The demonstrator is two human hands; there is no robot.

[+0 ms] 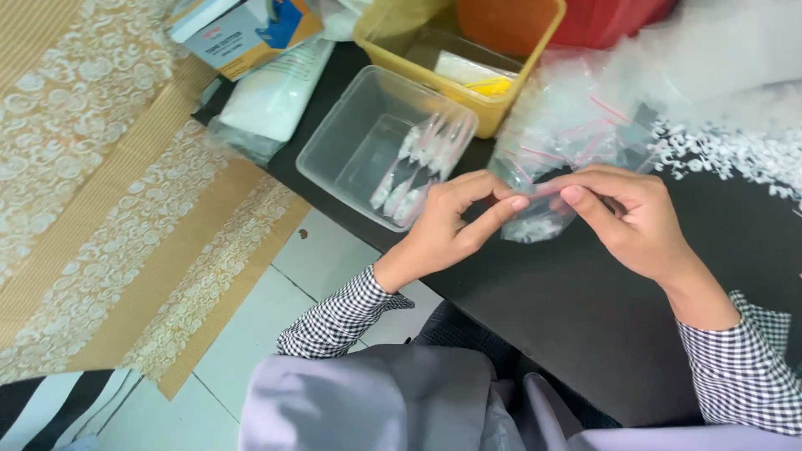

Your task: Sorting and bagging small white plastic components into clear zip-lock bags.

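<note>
While the black table (pixel 576 326) stood over pale floor tiles (pixel 251 334), the left hand (pixel 447 225) and right hand (pixel 631 217) together pinched a small clear bag (pixel 535 221).

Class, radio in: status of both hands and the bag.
Left hand and right hand both pinch small clear bag top. Clear tub beside left. Nothing blocking.

You see a black tabletop (pixel 543 317), a clear tub (pixel 351 134), a yellow bin (pixel 393 50), black-and-white checked sleeves (pixel 342 317), and small bags (pixel 568 125) with what look like red strips.
</note>
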